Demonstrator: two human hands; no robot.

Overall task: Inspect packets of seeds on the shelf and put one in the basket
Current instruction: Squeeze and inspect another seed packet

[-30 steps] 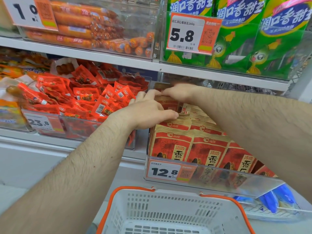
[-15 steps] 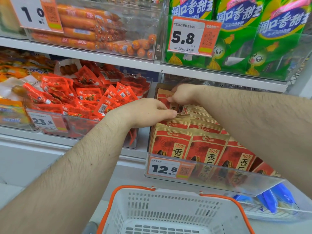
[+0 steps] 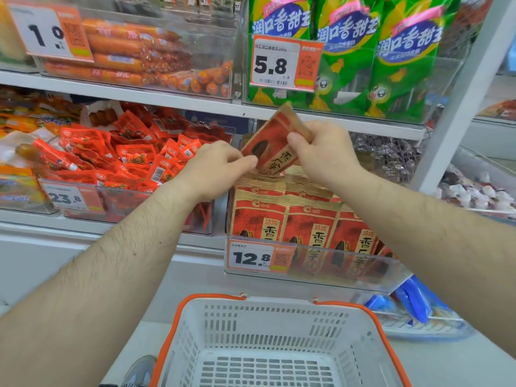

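Currently, packet [image 3: 272, 143]: I see it tilted above the shelf bin [image 3: 321, 269].
Right hand [image 3: 325, 152]: pinching its top edge.
Left hand [image 3: 215, 169]: fingers curled at its lower corner.
Basket [image 3: 268, 325]: below; loose pinch risks a miss.

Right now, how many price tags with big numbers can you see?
4: the 1.0 tag top left, 5.8 tag top middle, 23.8 tag lower left, 12.8 tag lower middle.

The single head-worn view looks forward and down, close on the shelf [image 3: 195, 103] and basket [image 3: 268, 325] below.
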